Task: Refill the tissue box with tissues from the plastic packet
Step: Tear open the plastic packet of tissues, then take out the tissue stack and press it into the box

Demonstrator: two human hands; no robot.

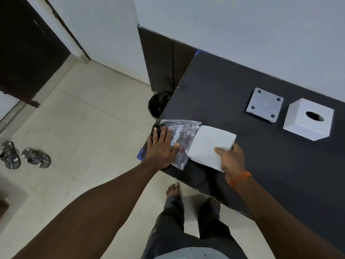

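Pressing: left hand (162,148) flat on plastic packet (182,134) | right hand (232,159) pinching tissues (210,144)

home: tiled floor (78,113), sandals (26,157)

A black table (261,165) fills the right side, its top running from about 1 o'clock to 4 o'clock. Just off its left corner, near the centre, stands a bin (158,105) lined with a black bag. A pair of grey sandals (24,156) lies on the pale floor tiles (84,128) at 9 o'clock. A dark door (28,49) stands at 10 o'clock, and a white wall (242,34) spans 12 to 2 o'clock.
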